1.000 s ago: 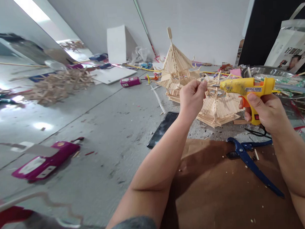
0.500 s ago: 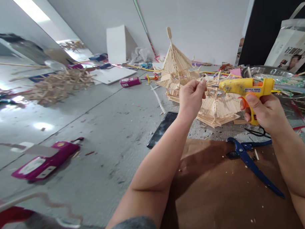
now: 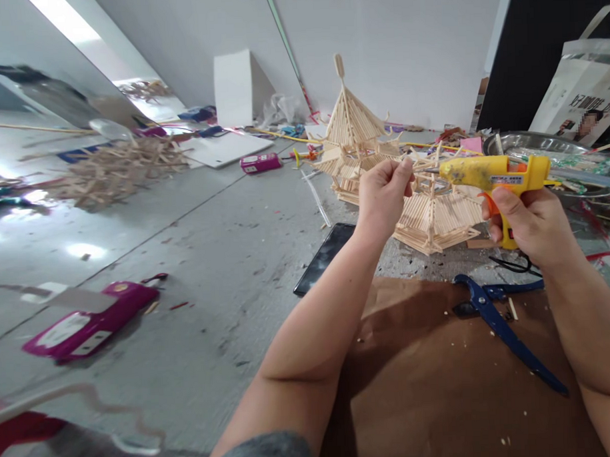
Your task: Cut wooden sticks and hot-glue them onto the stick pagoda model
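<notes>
My right hand (image 3: 532, 224) grips a yellow hot glue gun (image 3: 476, 172) by its handle, a finger at the orange trigger. The nozzle points left, close to the fingertips of my left hand (image 3: 385, 192). That hand is closed in a pinch; whatever it holds is too small to make out. Behind the hands stands a pagoda model made of thin wooden sticks (image 3: 357, 117), with a pointed roof and a knob on top. A lower stick-built roof section (image 3: 429, 217) sits in front of it, below the glue gun.
Blue cutters (image 3: 509, 338) lie on a brown sheet (image 3: 421, 398) before me. A black phone (image 3: 323, 261) rests left of my forearm. Purple power strips (image 3: 95, 319) and a heap of sticks (image 3: 117, 172) are on the left. A metal tray (image 3: 542, 143) stands at right.
Almost nothing differs. The glue gun has shifted very slightly to the right, while my left hand keeps its pinch in about the same place.
</notes>
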Motion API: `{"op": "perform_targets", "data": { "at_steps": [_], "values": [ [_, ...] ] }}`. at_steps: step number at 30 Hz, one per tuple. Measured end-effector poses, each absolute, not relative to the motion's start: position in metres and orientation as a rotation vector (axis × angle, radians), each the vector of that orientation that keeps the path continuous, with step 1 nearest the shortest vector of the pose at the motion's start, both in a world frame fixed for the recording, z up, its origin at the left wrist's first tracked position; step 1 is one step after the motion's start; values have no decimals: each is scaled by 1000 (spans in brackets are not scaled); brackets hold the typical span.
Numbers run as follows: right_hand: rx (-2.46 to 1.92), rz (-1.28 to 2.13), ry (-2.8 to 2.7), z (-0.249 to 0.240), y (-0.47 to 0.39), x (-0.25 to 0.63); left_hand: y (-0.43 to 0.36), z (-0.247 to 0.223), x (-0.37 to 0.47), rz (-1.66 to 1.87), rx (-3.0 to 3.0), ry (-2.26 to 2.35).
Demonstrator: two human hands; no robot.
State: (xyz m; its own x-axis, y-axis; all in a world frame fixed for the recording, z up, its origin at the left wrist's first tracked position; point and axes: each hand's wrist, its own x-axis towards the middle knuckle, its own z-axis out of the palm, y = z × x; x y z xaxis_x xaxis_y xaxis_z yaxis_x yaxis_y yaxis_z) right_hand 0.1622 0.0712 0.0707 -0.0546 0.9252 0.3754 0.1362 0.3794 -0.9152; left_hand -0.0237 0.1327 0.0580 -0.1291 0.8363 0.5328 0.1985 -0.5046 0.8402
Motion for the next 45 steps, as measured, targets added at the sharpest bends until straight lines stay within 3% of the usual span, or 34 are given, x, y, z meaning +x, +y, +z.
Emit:
{"op": "perform_targets", "data": {
  "at_steps": [6,13,18,30,45],
  "values": [
    [-1011,834,-1511,71,70,166,141,63,-37,1754,1743,1213],
    [-966,819,-1504,73,70,169,161,65,-45,1701,2053,1585],
    [-940,806,-1504,72,70,171,169,65,-42,1697,2178,1537],
    [-909,820,-1509,70,72,173,164,77,-42,1063,2475,1880],
    [-914,814,-1526,72,71,172,166,77,-37,960,2544,1896]
  ]
}}
